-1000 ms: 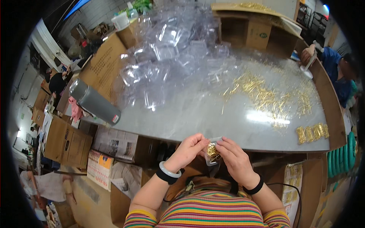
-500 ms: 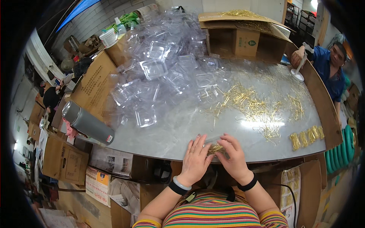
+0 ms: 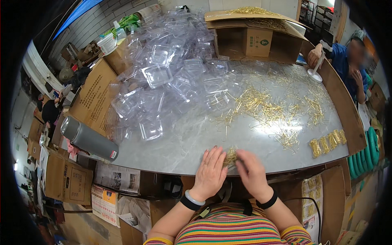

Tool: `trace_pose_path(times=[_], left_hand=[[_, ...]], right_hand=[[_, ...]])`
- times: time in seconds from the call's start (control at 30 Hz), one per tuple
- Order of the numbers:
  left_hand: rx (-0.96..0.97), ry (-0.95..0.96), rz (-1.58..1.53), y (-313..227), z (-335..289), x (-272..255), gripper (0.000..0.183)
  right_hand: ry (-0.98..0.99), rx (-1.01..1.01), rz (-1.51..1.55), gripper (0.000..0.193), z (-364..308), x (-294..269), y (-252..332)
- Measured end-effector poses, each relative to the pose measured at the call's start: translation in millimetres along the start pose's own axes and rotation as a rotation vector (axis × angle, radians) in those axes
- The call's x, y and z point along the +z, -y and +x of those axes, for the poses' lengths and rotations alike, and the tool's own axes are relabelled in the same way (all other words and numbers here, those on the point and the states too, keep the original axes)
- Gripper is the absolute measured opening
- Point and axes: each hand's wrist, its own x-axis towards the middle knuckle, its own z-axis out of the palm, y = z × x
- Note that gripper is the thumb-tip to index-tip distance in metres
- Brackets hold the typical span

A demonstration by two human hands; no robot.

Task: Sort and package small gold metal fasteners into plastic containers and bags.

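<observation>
At the near edge of the grey table (image 3: 185, 145), my left hand (image 3: 209, 170) lies with its fingers stretched out and together, thumb beside a small bundle of gold wire hooks (image 3: 230, 156). My right hand (image 3: 252, 171) is on the bundle's other side, its fingers bent toward it and smeared by motion. Whether the bundle sits inside a clear plastic box is too blurred to tell. Beyond my hands, loose gold wire hooks (image 3: 259, 104) spread over the tabletop. A large heap of clear plastic boxes (image 3: 157, 75) fills the left and back.
Several gold hook bundles (image 3: 328, 143) line the right front edge. A grey bottle (image 3: 90, 139) leans at the left. An opened cardboard box (image 3: 259, 41) stands at the back, cardboard (image 3: 341, 100) walls the right side. Beyond it a person (image 3: 349, 61) grips a white stand (image 3: 314, 74).
My right hand's fingers have moved off the bundle's top to its side, baring more gold wire. My left hand stays nearly in place. The person at right has raised a hand.
</observation>
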Motion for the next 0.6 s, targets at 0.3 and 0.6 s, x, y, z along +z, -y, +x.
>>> trace_pose_path(times=[0.3, 0.6], left_hand=[[0.031, 0.041, 0.045, -1, 6, -4, 0.054], [0.045, 0.028, 0.027, 1, 4, 4, 0.056]], right_hand=[[-0.06, 0.202, 0.148, 0.022, 20, 0, -18], [-0.065, 0.133, 0.085, 0.018, 12, 3, -3]])
